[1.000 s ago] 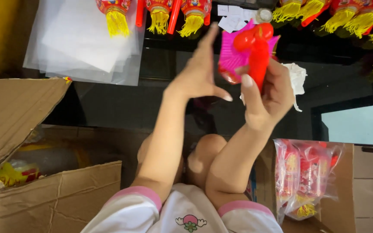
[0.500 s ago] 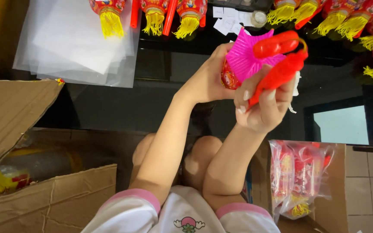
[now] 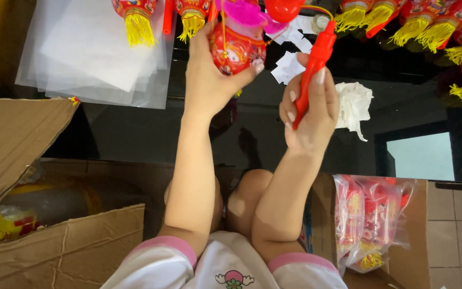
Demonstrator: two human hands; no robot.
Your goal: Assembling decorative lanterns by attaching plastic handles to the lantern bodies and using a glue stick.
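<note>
A glossy black bench point(image 3: 135, 131) carries the things. Taking the crumpled white tissue point(image 3: 354, 104) as landmark: well to its left lies a stack of clear plastic sheets point(image 3: 97, 53); just up and left of it, small white paper scraps point(image 3: 290, 67); along the far edge above it, red paper lanterns with yellow tassels point(image 3: 418, 24).

Single view, head-worn camera, aimed steeply down and slightly forward over the person's own forearms and knees. Close range: both hands fill the upper centre, left hand point(image 3: 212, 75), right hand point(image 3: 308, 115). The glossy black worktop point(image 3: 135, 131) runs across the upper frame. An open brown cardboard box point(image 3: 44, 214) sits at lower left. No second view to share ground with.
</note>
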